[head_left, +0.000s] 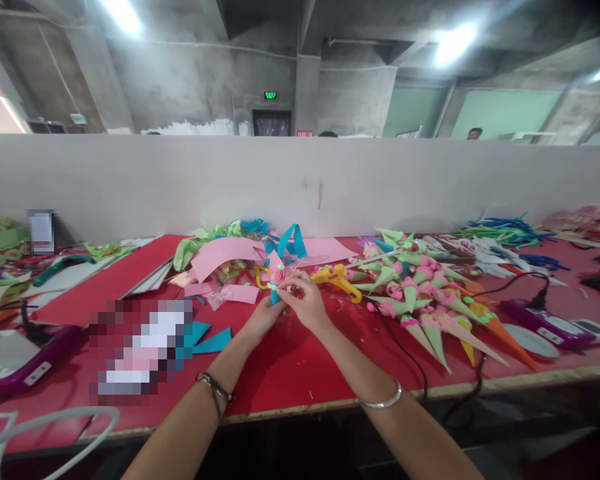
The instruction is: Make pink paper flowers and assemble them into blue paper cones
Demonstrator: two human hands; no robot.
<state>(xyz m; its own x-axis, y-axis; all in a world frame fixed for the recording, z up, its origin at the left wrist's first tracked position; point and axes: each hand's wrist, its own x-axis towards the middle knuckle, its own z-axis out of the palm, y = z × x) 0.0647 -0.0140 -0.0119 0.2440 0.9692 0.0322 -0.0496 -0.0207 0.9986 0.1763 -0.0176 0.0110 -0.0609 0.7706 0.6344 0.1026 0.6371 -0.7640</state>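
A small blue cone [275,293] with a pink rose-like top and a pale green trim stands upright between my hands, above the red table. My left hand [264,319] is closed around its lower part. From the right, my right hand [306,301] bends over it, thumb and fingers pinched together at the trim; whatever tiny piece they may hold is hidden. A yellow glue gun [337,279] lies just beyond my right hand. Behind the cone are pink sheets [227,257] and a curled blue strip [294,241].
Right of my hands lies a pile of green, pink and orange cones [415,287]. Purple power strips [547,323] with black cords sit at both sides. Blue pieces [213,340] lie at left, near a blurred-out object. A white partition [205,180] rises behind the red table [300,380].
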